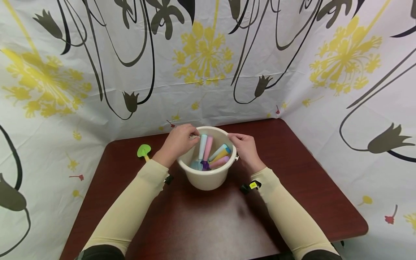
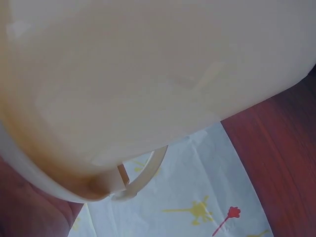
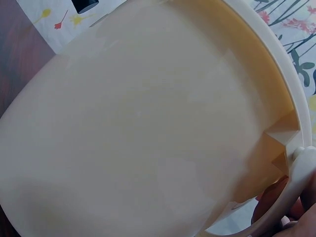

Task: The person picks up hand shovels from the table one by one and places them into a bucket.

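While both hands bracket the cream bucket at the middle of the dark red table, noted as follows. Left hand at the left rim, fingers curled over the edge and seemingly pinching it near the upright handles inside; right hand at the right rim beside the handle pivot, fingers curled against the rim, exact hold not resolvable from above. Inside the bucket: pastel tool handles, blue, pink, yellow and rose, leaning together, with something purple low among them. Green toy spade flat on the table, left of the left forearm, apart from the bucket. Risk, judged only: bucket looks light and top-heavy with long handles leaning out, so uneven lift or a pull on one rim could tip it and spill the tools; thin bail handle hanging loose could catch a finger or swing. Left wrist view nearly filled by the bucket wall, only a bit of palm at lower left, fingers not shown. Right wrist view likewise filled by the wall and rim, fingertips barely visible at the lower right edge by the pivot. Tool heads hidden down in the bucket; count uncertain. Patterned curtain closes off everything behind.
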Available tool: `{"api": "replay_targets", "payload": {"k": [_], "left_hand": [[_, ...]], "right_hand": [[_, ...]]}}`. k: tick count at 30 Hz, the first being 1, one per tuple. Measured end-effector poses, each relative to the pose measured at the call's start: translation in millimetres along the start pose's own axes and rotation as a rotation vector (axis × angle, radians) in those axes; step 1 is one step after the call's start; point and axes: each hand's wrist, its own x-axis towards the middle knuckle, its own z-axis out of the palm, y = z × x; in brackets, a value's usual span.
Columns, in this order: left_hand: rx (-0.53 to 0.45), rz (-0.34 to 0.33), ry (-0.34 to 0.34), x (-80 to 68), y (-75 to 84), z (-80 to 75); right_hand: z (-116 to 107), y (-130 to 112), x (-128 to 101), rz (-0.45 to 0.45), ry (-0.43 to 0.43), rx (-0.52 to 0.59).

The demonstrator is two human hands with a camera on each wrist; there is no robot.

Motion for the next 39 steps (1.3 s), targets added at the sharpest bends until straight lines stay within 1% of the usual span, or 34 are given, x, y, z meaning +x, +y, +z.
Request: {"api": "replay_targets", "payload": {"k": [12,18,20,25,28,35,37,39], "left_hand": [[-0.035,0.004,0.019,-1.5,-3.7,1.7],[-0.083,-0.034,0.019,-3.5,-4.6,0.3],[-0.101,-0.04,0.031,-5.0,-5.2,-1.2],[-0.14,-0.038,0.099,-10.6,-9.2,-8.2],[-0.167,-0.056,0.149,-15.5,-14.1,-15.3],[-0.222,-0.129,0.282,-31.7,-34.2,-33.3],[-0.229,-0.158,0.307,-37.1,-42.5,-36.0],[-0.226,-0.2,0.316,-43.5,-52.1,-36.6]], "right_hand": [[0.5,1.9,1.3,0.003,0.004,-0.017],[0.4,0.2,0.7,0.007,0.002,-0.012],[0.6,-0.5,0.4,0.008,0.003,-0.015],[0.7,-1.0,-0.7,0.01,0.003,-0.024],[0.7,-0.3,-0.5,0.008,0.003,-0.021],[1.6,-0.2,-0.8,0.013,0.002,-0.003],[1.6,-0.6,-0.9,0.02,0.005,0.0],[1.6,-0.9,-0.6,0.024,0.005,0.002]]}}
